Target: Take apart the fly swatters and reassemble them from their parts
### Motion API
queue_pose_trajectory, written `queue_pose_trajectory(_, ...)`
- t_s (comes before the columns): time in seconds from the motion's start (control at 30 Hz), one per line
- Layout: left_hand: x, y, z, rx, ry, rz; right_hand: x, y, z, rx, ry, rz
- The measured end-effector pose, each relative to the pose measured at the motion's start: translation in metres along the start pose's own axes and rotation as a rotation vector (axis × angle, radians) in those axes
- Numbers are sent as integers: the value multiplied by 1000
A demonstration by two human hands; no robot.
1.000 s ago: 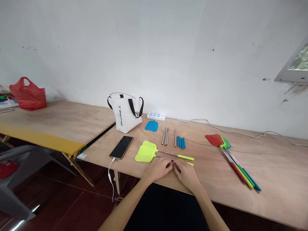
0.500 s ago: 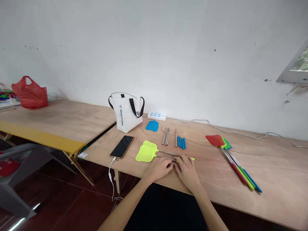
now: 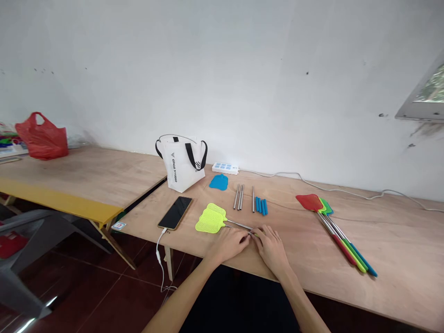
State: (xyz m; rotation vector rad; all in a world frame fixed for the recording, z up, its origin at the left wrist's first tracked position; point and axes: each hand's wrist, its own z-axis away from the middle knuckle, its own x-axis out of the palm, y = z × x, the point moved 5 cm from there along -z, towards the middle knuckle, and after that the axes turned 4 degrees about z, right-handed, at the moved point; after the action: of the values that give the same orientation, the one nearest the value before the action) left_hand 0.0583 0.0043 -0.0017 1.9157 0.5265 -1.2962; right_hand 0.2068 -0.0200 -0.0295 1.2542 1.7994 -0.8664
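Two yellow fly swatters [image 3: 210,220] lie near the table's front edge, their mesh heads overlapping and pointing left. Their thin metal rods run right, under my hands. My left hand [image 3: 229,242] rests on the table with its fingers curled around the nearer rod. Facing it, my right hand [image 3: 269,244] is closed over the handle ends of the swatters, which it mostly hides. Fingertips of both hands nearly meet. Behind them lie several metal tubes [image 3: 240,197], several blue handle sleeves [image 3: 262,206] and a loose blue swatter head [image 3: 218,181].
To the right lie a red swatter [image 3: 310,202] and others in green and blue, side by side. A phone [image 3: 175,212] with a white cable is on the left. Behind stand a white bag [image 3: 183,166] and a power strip [image 3: 225,168]. A red plastic bag [image 3: 43,138] sits on another table.
The farther yellow swatter has shifted, its rod now slanting down toward my right hand. Its yellow handle end, seen earlier beyond my right fingers, is now hidden. My hands have barely moved.
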Motion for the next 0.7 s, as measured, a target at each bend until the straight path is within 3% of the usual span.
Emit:
queue_pose_trajectory(0.3,2,-1,1,24,8,14,-1,-1,1,-22,18,-41)
queue_pose_trajectory(0.53,1,1,1,46,23,25,-3,0,3,44,7,-85)
queue_pose_trajectory(0.7,1,0,2,23,-2,35,-8,6,2,60,100,-134)
